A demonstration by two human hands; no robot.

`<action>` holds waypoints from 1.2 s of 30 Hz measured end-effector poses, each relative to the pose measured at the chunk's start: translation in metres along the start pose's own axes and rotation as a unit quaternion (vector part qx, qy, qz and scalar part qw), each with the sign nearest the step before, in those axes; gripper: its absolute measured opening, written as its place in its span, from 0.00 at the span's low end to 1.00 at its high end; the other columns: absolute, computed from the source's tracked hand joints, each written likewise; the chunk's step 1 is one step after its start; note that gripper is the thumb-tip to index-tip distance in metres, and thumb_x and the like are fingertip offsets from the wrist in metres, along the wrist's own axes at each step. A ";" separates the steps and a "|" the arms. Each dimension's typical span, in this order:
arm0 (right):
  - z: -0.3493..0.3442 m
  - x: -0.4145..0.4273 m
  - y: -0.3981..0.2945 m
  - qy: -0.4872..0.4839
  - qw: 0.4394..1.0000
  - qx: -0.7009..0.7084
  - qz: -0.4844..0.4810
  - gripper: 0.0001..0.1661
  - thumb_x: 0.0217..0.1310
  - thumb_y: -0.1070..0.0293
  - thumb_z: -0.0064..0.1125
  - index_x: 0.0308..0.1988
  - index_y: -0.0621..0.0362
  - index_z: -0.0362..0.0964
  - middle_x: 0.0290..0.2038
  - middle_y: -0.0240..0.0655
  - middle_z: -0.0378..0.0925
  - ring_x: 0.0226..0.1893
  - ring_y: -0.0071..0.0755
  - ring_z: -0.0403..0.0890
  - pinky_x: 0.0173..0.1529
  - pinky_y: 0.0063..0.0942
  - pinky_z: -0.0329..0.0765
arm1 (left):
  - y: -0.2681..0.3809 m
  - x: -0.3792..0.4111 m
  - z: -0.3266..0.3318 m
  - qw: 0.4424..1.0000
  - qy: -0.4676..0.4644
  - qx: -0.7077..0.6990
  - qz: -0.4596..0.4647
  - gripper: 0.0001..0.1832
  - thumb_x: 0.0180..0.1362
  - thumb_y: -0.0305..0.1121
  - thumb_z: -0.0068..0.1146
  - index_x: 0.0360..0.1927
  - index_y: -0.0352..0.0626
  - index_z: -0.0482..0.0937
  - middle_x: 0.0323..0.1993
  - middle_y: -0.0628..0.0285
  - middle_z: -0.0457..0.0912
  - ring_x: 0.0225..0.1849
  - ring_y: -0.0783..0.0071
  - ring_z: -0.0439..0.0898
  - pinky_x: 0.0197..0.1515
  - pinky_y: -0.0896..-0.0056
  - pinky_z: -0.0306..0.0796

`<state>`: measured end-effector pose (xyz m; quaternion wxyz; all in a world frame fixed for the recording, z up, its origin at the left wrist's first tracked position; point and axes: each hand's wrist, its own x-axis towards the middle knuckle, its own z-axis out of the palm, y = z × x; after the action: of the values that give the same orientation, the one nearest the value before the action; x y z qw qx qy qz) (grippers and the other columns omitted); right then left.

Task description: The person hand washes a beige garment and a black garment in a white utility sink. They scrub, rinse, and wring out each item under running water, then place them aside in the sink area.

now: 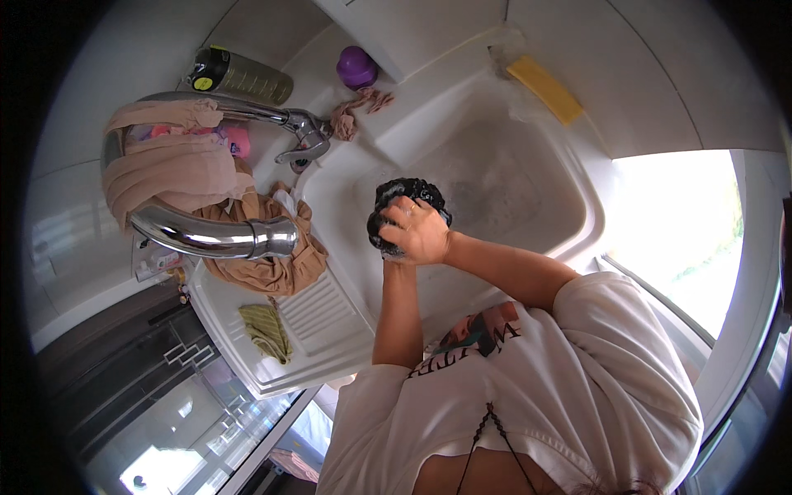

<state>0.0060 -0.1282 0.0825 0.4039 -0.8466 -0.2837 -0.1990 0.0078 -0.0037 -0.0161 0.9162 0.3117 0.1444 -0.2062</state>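
Note:
A black wet cloth (408, 189) with soap suds on it is bunched up over the white sink basin (365, 272). My right hand (417, 232), with a ring on one finger, lies over the cloth and grips it with bent fingers. Beneath it, my left hand holds the same bundle from below; its fingers are hidden by the cloth and my right hand. Cloudy water (495, 179) stands in the basin. To the left, a chrome faucet spout (204, 232) curves round, with a light pink-beige cloth (176, 170) draped over it.
Tan fabric (272, 272) lies heaped on the ribbed drainboard (322, 309), near a green striped cloth (266, 331). Along the back are a clear bottle (253, 77), a purple round container (357, 67) and a twisted pinkish cloth (346, 117). A yellow strip (544, 90) rests on the right rim.

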 end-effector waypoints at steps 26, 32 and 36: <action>-0.009 -0.055 0.166 -0.359 0.854 -0.200 0.318 0.45 0.43 0.50 0.68 0.63 0.35 0.59 0.67 0.47 0.48 0.67 0.53 0.48 0.57 0.62 0.63 | -0.015 -0.012 -0.069 0.658 0.231 0.688 -0.203 0.59 0.40 0.59 0.68 0.71 0.61 0.42 0.70 0.47 0.47 0.67 0.44 0.53 0.61 0.40 0.59; 0.030 -0.051 0.108 -0.294 0.791 0.010 0.537 0.36 0.44 0.65 0.64 0.57 0.46 0.65 0.61 0.54 0.57 0.61 0.62 0.57 0.56 0.46 0.71 | -0.015 0.011 0.025 0.934 0.300 0.104 -0.162 0.42 0.57 0.65 0.43 0.69 0.51 0.55 0.69 0.56 0.56 0.67 0.57 0.59 0.64 0.46 0.56; 0.001 -0.029 0.019 -0.304 0.910 0.019 0.282 0.27 0.38 0.69 0.63 0.46 0.47 0.75 0.57 0.48 0.62 0.62 0.53 0.58 0.58 0.48 0.68 | -0.028 0.014 -0.045 0.983 0.008 -0.166 -0.078 0.37 0.60 0.66 0.34 0.63 0.50 0.65 0.64 0.59 0.64 0.65 0.60 0.61 0.67 0.52 0.53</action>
<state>-0.0042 -0.1463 0.0546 0.3532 -0.9033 -0.1453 0.1953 0.0003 0.0001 -0.0703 0.9351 0.1446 0.2081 -0.2478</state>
